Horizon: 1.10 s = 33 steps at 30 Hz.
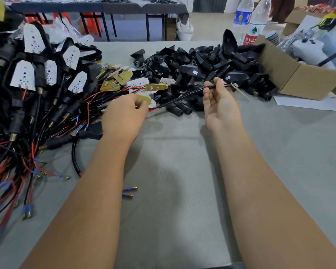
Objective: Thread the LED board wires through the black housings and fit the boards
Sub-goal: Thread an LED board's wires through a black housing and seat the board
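Left hand pinches a yellow-backed LED board at centre; right hand pinches its black wire lead taut w/ thumb & fingers, prob. straightening it for threading. Loose black plastic housings piled far right on the grey tabletop, within reach.

left hand: its fingertips are hidden behind its own back, so the grip on the LED board is unclear
wire ends: blurred past the right hand
finished assemblies: pile cut off by the left edge
cardboard box: cut off at the right edge
water bottles: tops out of frame
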### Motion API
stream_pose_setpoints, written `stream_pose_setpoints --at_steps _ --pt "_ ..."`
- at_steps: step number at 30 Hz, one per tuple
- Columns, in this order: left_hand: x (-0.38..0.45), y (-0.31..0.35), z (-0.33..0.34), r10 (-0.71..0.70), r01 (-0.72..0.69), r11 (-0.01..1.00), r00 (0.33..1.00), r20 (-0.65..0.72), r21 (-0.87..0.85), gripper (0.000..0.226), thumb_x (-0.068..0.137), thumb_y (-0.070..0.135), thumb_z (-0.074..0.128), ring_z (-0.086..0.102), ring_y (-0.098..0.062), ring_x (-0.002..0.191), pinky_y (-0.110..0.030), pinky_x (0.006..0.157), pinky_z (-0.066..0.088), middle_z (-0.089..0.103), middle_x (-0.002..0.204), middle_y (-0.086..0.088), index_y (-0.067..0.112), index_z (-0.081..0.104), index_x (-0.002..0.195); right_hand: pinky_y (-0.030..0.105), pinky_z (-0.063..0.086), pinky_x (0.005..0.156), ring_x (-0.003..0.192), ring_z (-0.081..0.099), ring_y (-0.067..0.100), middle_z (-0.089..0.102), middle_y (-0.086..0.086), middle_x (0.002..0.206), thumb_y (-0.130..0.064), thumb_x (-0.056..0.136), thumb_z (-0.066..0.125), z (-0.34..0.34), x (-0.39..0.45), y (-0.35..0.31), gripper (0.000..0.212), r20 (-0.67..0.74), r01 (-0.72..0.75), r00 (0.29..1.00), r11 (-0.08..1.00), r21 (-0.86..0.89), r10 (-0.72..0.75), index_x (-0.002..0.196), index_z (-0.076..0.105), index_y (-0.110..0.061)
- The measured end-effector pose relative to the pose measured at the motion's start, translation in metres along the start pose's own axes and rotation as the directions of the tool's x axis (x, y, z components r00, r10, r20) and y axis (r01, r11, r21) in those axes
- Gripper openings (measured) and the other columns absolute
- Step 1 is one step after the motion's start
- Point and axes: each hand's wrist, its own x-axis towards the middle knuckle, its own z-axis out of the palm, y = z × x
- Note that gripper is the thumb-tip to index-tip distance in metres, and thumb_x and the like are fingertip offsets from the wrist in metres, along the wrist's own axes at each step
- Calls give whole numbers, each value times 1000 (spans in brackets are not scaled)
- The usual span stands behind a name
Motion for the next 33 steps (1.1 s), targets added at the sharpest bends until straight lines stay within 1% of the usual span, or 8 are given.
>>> stream_pose_setpoints --at_steps 5,9,14,17,23,25,28,33 --pt "-4 -1 0 40 -40 999 999 2 6 32 96 32 45 47 -28 68 -32 51 25 49 61 1 18 49 67 19 53 61 64 63 12 71 6 77 -26 102 48 -1 -7 -7 26 156 -84 984 996 -38 89 96 65 -8" --pt "-5 7 3 105 -100 990 993 50 -94 37 99 35 42 47 -28 70 -35 58 29 49 62 0 17 48 68 19 51 58 60 60 11 70 4 78 -22 100 50 11 -17 5 20 285 -110 932 926 -362 222 97 65 -8" --pt "-9 19 7 245 -217 962 955 169 -168 37 102 34 42 50 -23 70 -39 62 37 51 66 3 18 50 70 19 42 47 52 51 13 59 6 66 -13 98 55 16 -26 24 19 381 47 877 736 -676 294 84 63 -3" --pt "-8 16 6 252 -215 958 948 196 -191 37 102 35 42 54 -25 73 -44 68 44 58 72 -4 15 57 74 18 40 43 45 50 11 58 4 59 -18 99 55 16 -24 25 26 323 90 927 723 -685 191 78 61 -5" --pt "-7 13 4 221 -177 959 955 196 -220 27 100 35 47 56 -21 72 -40 72 47 65 79 -2 21 67 89 19 44 47 50 56 9 60 3 63 -16 96 59 9 -13 11 16 102 110 992 882 -458 -71 83 63 -8" --pt "-8 16 6 252 -204 951 947 199 -234 23 100 34 48 53 -16 68 -39 69 46 61 75 2 23 66 90 19 43 49 52 54 8 60 1 65 -10 92 64 7 -12 7 5 194 179 977 827 -532 -87 87 66 -10" --pt "-10 20 9 300 -250 938 933 199 -241 22 100 32 49 55 -18 72 -43 71 48 61 75 0 21 67 93 22 41 53 54 50 6 59 -5 60 -10 86 70 6 -14 6 12 330 324 938 604 -728 -106 78 71 -18" --pt "-9 21 13 315 -267 939 921 228 -218 20 99 34 51 57 -16 78 -37 72 47 63 80 5 26 68 104 44 56 82 80 68 19 73 1 78 -22 87 70 2 -10 4 15 251 357 928 467 -809 -276 73 72 -26"
